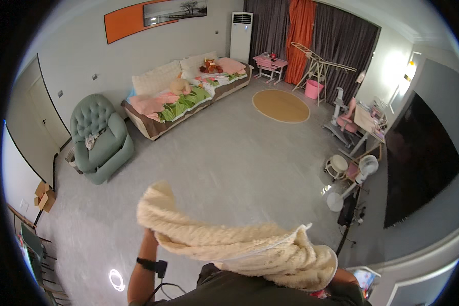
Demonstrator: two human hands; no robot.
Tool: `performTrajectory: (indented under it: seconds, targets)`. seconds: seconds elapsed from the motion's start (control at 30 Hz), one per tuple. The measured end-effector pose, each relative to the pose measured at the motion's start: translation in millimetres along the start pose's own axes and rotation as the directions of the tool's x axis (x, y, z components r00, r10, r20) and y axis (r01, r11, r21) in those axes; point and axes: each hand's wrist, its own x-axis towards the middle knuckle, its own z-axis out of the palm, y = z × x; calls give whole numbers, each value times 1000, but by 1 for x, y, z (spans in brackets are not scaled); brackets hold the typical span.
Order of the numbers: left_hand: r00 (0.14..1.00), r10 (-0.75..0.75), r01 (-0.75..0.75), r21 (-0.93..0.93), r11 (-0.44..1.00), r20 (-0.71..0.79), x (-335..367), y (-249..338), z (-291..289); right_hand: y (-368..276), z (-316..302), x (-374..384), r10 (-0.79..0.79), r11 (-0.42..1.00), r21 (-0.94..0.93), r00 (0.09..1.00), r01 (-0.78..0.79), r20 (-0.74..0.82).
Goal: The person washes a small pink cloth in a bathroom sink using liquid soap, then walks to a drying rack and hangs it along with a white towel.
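A cream plush cloth (239,246), long and bunched, stretches through the air in front of my chest. A thin white cord or edging runs along its right part. My left hand (149,238) holds up the left end, which flops over and covers the fingers. The left wrist wears a black band with a small box and a cable. At the right end, my right forearm (346,278) reaches under the cloth, which hides the right hand; the cloth is held up there as well.
Beyond the grey floor (204,168) stand a green tufted armchair (99,137) and a long sofa (153,125) with cushions and plush toys. On the right are a round stool (336,167), a white standing fan (359,176) and a desk (364,120). A cardboard box (45,197) and chairs line the left.
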Motion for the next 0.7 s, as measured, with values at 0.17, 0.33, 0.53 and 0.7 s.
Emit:
performTrajectory:
  seconds: [0.17, 0.33, 0.53, 0.7]
  targets:
    - [913, -238, 197, 152, 969, 333, 135, -78, 70, -41, -13, 60, 29, 999, 36, 995, -25, -98]
    - [857, 42, -298, 427, 854, 513, 271, -74, 191, -78, -32, 97, 47, 994, 108, 983, -28, -180]
    - [859, -407, 428, -2, 904, 310, 440, -62, 223, -137, -58, 166, 56, 979, 204, 965, -3, -256]
    - [961, -265, 264, 24, 964, 82, 609, 8, 102, -241, -96, 285, 115, 965, 252, 982, -75, -148]
